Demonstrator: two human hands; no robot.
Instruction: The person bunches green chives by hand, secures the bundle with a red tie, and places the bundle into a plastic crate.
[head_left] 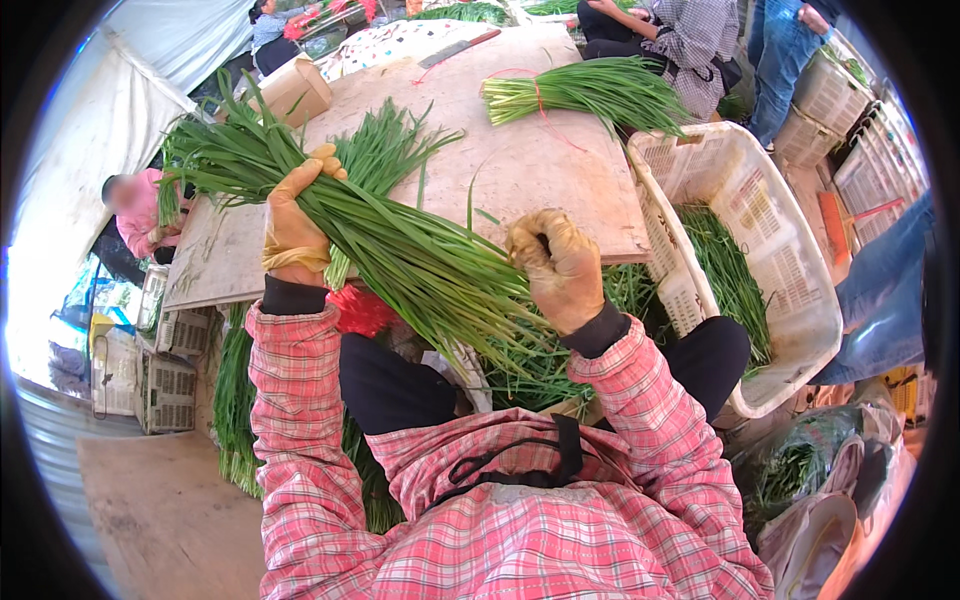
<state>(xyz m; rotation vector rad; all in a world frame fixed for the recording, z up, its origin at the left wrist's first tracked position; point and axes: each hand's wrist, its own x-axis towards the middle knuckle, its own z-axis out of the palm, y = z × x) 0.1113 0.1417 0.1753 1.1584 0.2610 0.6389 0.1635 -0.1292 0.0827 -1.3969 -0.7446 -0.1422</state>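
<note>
"Left grip (297, 228) is wrapped snugly round that long green bunch (400, 240), right?"

"Yes, slanting over the near edge of the surface (570, 180). Right grip (555, 265) is curled beside it; whether it pinches anything, I can't tell."

"Farther out?"

"One red-tied bunch (605, 92) on top; a white crate (793, 275) rightward."

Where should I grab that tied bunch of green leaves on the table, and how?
I'd hold the tied bunch around its stems by the red tie, coming from above on the near side. It lies crosswise on the table, and the tie gathers it narrow there. The leafy right end fans out past the table's edge, so it would probably flop.
</note>
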